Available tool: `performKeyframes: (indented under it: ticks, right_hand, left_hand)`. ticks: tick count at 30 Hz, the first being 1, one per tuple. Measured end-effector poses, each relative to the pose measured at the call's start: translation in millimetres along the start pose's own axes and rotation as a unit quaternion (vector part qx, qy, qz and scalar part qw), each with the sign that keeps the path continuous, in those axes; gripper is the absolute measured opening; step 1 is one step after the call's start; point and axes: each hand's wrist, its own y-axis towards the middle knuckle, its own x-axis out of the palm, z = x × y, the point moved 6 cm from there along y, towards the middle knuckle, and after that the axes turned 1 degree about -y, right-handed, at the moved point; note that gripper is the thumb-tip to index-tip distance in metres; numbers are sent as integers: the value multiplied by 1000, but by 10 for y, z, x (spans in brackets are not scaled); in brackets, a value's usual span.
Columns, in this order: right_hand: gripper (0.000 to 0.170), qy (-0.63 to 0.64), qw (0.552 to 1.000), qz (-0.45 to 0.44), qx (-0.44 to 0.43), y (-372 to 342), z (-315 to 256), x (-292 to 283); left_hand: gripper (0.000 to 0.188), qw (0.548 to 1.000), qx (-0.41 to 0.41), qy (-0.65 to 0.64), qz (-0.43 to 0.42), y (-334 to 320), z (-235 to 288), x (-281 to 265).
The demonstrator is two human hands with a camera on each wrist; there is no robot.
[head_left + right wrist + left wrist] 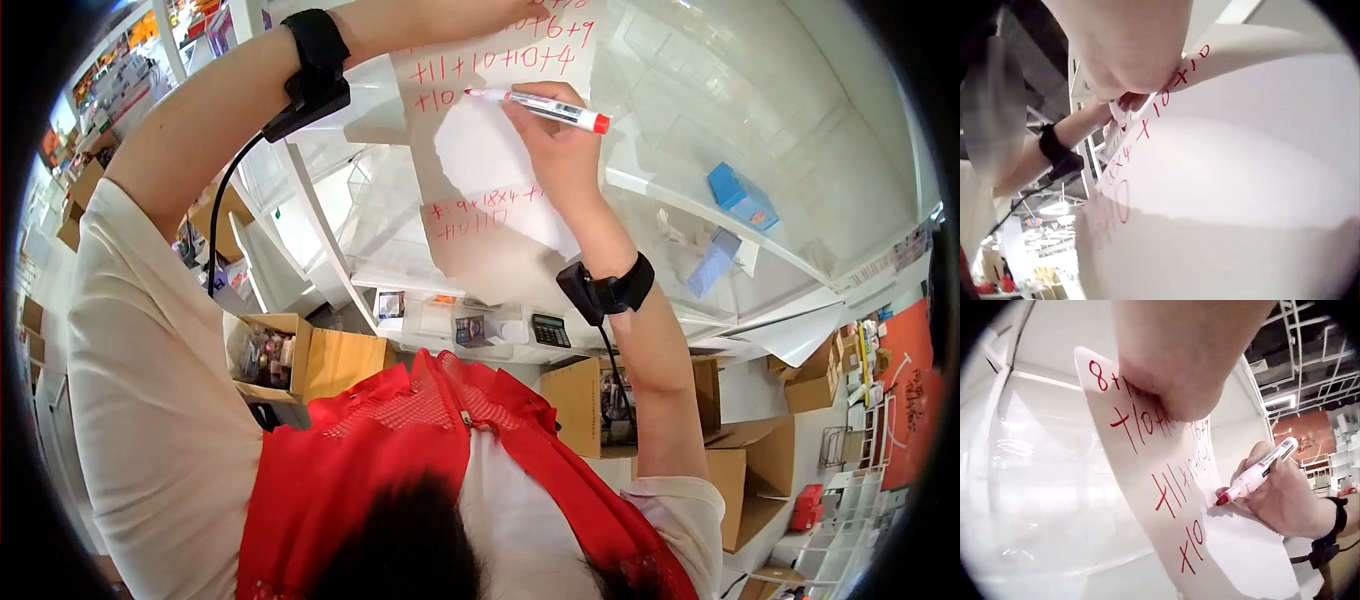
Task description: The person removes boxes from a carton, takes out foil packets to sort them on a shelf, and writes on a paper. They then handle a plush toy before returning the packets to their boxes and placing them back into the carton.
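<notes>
My right hand [565, 160] grips a white marker with a red cap end [560, 110], its red tip close to the sheet just right of a "+10". Long and curled at its lower end, the white paper sheet [475, 150] carries rows of red handwritten numbers and plus signs. More red writing stands lower down on it. At the sheet's top edge, my left hand [490, 18] rests on the paper, its fingers out of frame in the head view. In the left wrist view, the heel of that left hand [1175, 381] covers part of the upper rows, fingers hidden.
Beneath the sheet is a clear-topped white display case [690, 120]. A blue box [742, 197] shows on the right, and a black calculator [550, 330] sits near the front. Open cardboard boxes [755, 480] stand below, on both sides of the body.
</notes>
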Motion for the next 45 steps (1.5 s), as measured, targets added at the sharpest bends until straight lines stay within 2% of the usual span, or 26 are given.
performKeyframes:
  ticks: [3, 4, 7, 10, 13, 16, 19, 22, 25, 28, 31, 34, 37, 38, 39, 41, 42, 43, 45]
  right_hand:
    - [15, -16, 1000, -17, -5, 30, -4, 47]
    - [15, -61, 998, -30, 11, 30, -36, 52]
    - [15, -74, 997, 23, -13, 29, 32, 30]
    - [15, -15, 998, 64, -15, 12, 57, -31]
    - [14, -70, 997, 24, -23, 32, 26, 7]
    - [13, -109, 993, 0, 36, 11, -8, -9]
    - [13, -14, 995, 97, -33, 42, 51, -65]
    - [13, -87, 994, 69, -18, 36, 100, -59]
    - [13, -112, 989, 90, 19, 24, 104, -113]
    - [11, -89, 994, 33, 51, 24, 41, -66]
    - [9, -23, 996, 79, -19, 48, 70, -94]
    - [9, -25, 996, 89, 6, 38, 95, -80]
    - [15, 33, 984, 171, -46, -89, 13, -236]
    - [20, -49, 984, 147, -92, -155, -112, -305]
    - [23, -93, 987, 97, -91, -252, -298, -349]
    - [35, -170, 979, 12, -111, -523, -555, -504]
    - [37, -210, 952, 8, -220, -641, -691, -606]
    - [36, -235, 935, 3, -264, -755, -808, -706]
    - [34, -287, 921, -3, -263, -961, -942, -916]
  left_hand:
    - [26, 998, -38, -25, -35, 50, -57, 12]
    - [26, 999, -29, -27, -30, 56, -69, 27]
    - [27, 999, -21, -41, -26, 70, -166, 69]
    - [28, 997, -35, -58, -35, 102, -199, 79]
    - [29, 998, -13, -64, -24, 113, -236, 120]
    - [29, 998, 2, -64, -23, 131, -236, 131]
    - [29, 997, -9, -71, -27, 148, -248, 121]
    - [30, 997, -11, -79, -22, 148, -276, 161]
    - [30, 996, -18, -76, -37, 152, -264, 162]
    - [29, 996, -17, -76, -32, 141, -261, 158]
    - [28, 997, -15, -67, -20, 135, -273, 144]
    - [27, 998, -22, -55, -13, 121, -276, 140]
    - [27, 998, -19, -57, 17, 104, -302, 99]
    - [28, 997, -14, -65, 26, 77, -313, 55]
    - [28, 997, -9, -72, 36, 38, -335, -17]
    - [29, 988, -64, -123, 64, -213, -289, -248]
    - [25, 987, -44, -73, 137, -425, -278, -327]
    - [22, 977, -25, -23, 208, -682, -256, -403]
    - [20, 969, -122, -127, 173, -1223, -135, -473]
